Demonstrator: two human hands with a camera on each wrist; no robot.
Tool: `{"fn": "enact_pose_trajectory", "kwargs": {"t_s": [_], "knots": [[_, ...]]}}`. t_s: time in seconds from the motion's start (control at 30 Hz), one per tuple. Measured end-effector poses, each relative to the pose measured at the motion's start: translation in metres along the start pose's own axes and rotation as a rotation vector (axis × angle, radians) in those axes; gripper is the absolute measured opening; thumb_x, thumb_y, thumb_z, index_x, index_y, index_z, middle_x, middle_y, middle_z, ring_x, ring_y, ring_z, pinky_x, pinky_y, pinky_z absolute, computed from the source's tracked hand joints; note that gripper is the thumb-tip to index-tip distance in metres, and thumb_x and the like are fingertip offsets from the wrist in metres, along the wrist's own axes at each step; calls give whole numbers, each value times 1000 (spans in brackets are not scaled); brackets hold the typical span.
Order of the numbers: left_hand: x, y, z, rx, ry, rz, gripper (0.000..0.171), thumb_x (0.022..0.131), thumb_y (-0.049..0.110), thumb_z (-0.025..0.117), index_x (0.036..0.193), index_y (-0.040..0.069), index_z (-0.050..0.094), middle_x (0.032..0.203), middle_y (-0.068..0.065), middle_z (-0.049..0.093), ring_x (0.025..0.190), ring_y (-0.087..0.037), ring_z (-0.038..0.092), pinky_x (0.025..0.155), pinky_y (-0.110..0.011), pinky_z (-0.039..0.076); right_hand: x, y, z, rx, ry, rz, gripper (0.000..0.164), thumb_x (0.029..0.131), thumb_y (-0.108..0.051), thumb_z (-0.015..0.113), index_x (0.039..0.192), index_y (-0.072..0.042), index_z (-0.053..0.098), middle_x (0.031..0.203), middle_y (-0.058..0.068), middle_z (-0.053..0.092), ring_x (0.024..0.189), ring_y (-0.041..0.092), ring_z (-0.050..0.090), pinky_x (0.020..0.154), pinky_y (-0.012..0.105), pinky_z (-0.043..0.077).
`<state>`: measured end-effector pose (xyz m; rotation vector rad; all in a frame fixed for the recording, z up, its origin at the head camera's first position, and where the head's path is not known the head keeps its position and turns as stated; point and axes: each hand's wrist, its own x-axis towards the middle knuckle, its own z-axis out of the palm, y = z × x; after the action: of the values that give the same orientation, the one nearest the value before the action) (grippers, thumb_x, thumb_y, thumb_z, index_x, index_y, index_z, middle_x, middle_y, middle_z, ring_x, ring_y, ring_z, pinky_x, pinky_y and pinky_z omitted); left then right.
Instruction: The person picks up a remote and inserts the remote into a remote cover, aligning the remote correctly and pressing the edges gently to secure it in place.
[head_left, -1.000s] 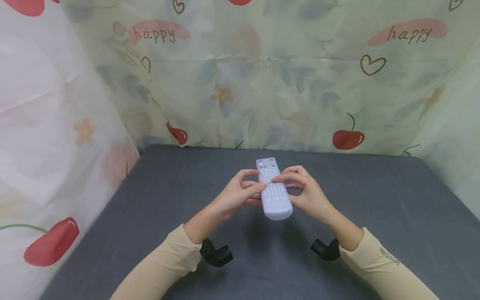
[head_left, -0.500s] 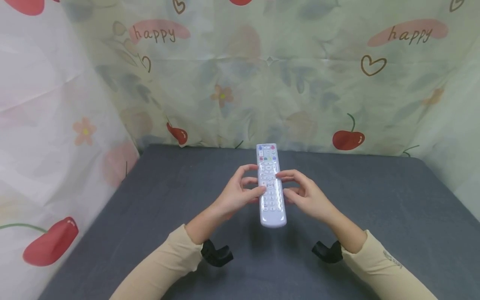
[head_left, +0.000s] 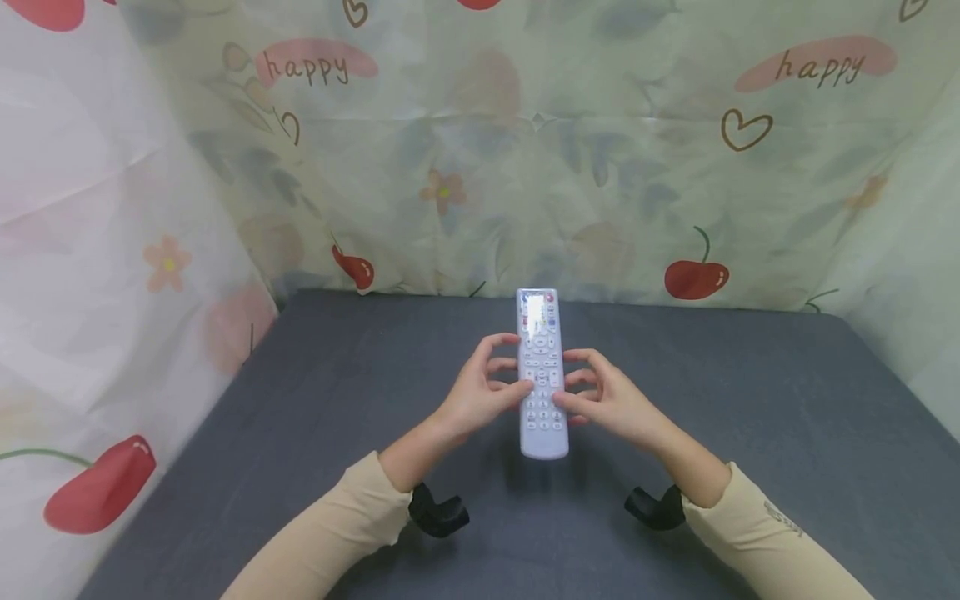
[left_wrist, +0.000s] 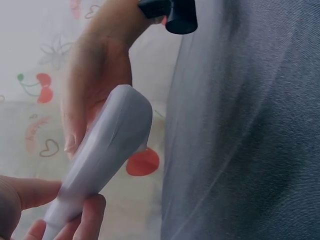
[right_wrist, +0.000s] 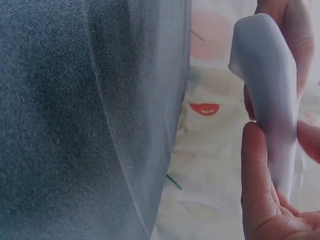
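A white remote control [head_left: 542,367] is held up above the dark table, its button face toward the head camera and its long side pointing away. On its left edge my left hand [head_left: 483,387] grips it, thumb on the face and fingers along the side and behind. My right hand [head_left: 611,400] holds the opposite edge, thumb near the lower buttons. In the left wrist view the remote's thick end [left_wrist: 125,110] shows side-on, with fingers [left_wrist: 92,215] under it. The right wrist view shows the remote's plain side [right_wrist: 272,75] between finger and thumb.
A dark grey cloth-covered table [head_left: 375,358] lies beneath both hands. Printed curtains with cherries and hearts [head_left: 540,167] hang behind it and along the sides [head_left: 90,292]. Black wrist mounts [head_left: 438,510] sit at both cuffs.
The remote has turned from a tilted, slanted pose to nearly straight, its button face more fully in view. My right hand's fingers have shifted from the face to the right edge, its thumb onto the face.
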<state>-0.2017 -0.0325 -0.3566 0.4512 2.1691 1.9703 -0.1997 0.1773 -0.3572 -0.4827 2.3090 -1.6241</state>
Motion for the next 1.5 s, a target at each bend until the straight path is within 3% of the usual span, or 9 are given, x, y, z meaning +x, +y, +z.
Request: {"fn": "enact_pose_trajectory", "kwargs": {"t_s": [0.3,0.57,0.7,0.87,1.07,1.3,1.5], "knots": [[1,-9,4,84,12,-38,64,86,3,64,140,14,31,123,-23,57,92,-30,68,77,-37,56,3,8,2,-24,7,-18,61,90,-15,62,136,6,28,112,28,57,87,22,68,72,39,57],[1,-23,8,139,0,-70,63,84,3,65,138,-1,33,128,-27,51,106,-38,62,84,-39,54,9,17,4,-3,24,81,58,90,-11,61,136,7,29,111,26,57,81,14,66,72,37,57],[2,-31,9,169,-56,-87,63,84,4,64,138,-5,33,133,-28,47,111,-40,58,88,-40,53,13,22,6,-20,23,122,57,90,-9,60,135,9,30,109,26,57,80,14,65,70,36,58],[5,-37,9,177,-107,-160,66,84,5,64,141,-5,31,135,-27,45,113,-39,58,89,-39,52,17,27,8,-79,11,151,54,90,-7,60,133,13,33,106,26,59,79,14,65,68,35,58],[10,-43,9,183,-96,-235,66,83,6,66,140,-2,35,134,-25,48,109,-36,61,91,-39,51,22,33,9,-109,-4,196,53,89,-7,60,131,14,36,102,23,60,74,13,63,67,34,58],[10,-47,11,234,-127,-252,67,82,1,66,141,-3,34,136,-26,46,113,-35,59,91,-37,51,23,37,10,-107,-10,213,52,88,-5,61,129,16,36,95,20,61,69,12,61,65,33,58],[11,-48,11,286,-144,-272,66,83,6,67,141,-2,35,137,-24,46,113,-32,60,90,-37,52,23,39,10,-127,-13,230,54,88,-7,62,129,15,36,97,21,62,71,12,63,65,33,58]]}}
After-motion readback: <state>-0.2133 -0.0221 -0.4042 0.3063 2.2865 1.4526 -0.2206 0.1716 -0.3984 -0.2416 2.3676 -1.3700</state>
